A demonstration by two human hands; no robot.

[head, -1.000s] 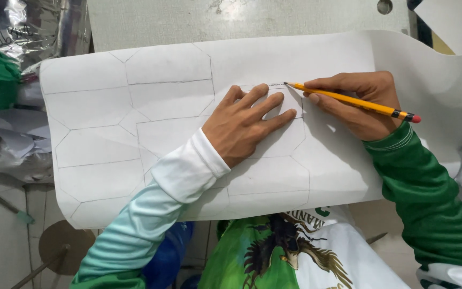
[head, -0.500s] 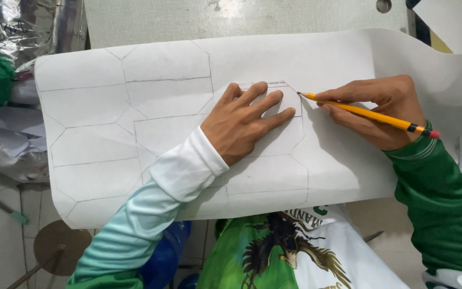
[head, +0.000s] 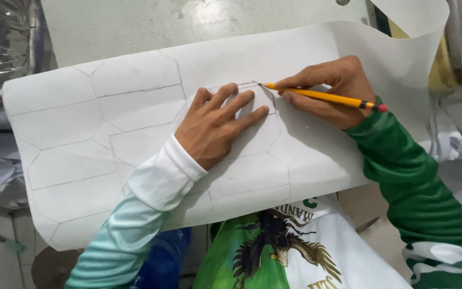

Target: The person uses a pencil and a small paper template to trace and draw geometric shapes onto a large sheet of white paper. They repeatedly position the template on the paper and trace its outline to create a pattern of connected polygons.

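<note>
From the head camera, a large white paper sheet, already pencilled with hexagon outlines, lies over a pale worktable with its right end curling upward. The left hand lies flat, fingers spread, pressing a small paper template against the sheet. The right hand is closed in a writing grip round a yellow pencil, its tip touching the template's upper right corner. A second ago that tip sat on the upper edge; half a second ago it was lower down the right side, and now it is back near the top corner, so the outline round the template appears to be partly traced while the left hand has kept its place. As for room, the drawn shapes fill the sheet's left and middle; unmarked paper remains to the right under the pencil hand and on the curl. The sheet's near edge overhangs the table toward the person's green-and-white shirt, and crumpled silver foil crowds the left side.
</note>
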